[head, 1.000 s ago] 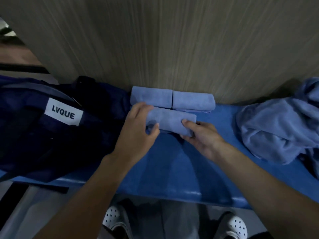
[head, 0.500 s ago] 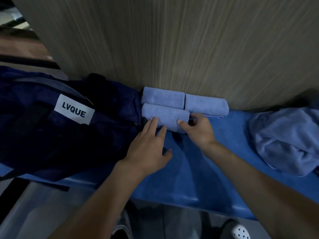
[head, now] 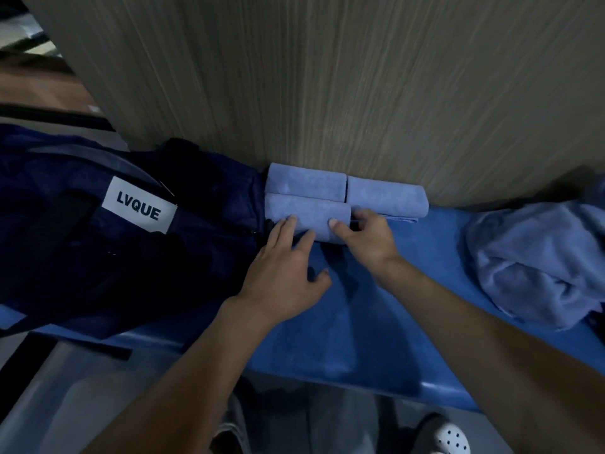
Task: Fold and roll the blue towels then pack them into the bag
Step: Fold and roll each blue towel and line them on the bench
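Three rolled blue towels sit at the far edge of the bench (head: 327,339), tight against the wood-grain wall (head: 327,77). The far-left roll (head: 306,181) and far-right roll (head: 388,196) lie end to end along the wall. The near roll (head: 307,209) lies just in front of the far-left one, touching it.

Both hands are on that near roll. The left hand (head: 281,270) is flat, fingers straight, with its fingertips resting on the roll's near side. The right hand (head: 366,237) holds the roll's right end, thumb on the near face and fingers curled round the end.

To the left, touching the rolls' left ends, lies the dark navy bag (head: 98,240) with a white LVQUE label (head: 139,204). No towel shows inside it. On the right, well apart from the rolls, a heap of loose towels (head: 530,257) lies unfolded.

Judging from this, the task is partway through: three towels are rolled, the heap still needs folding and rolling, and packing has not begun.
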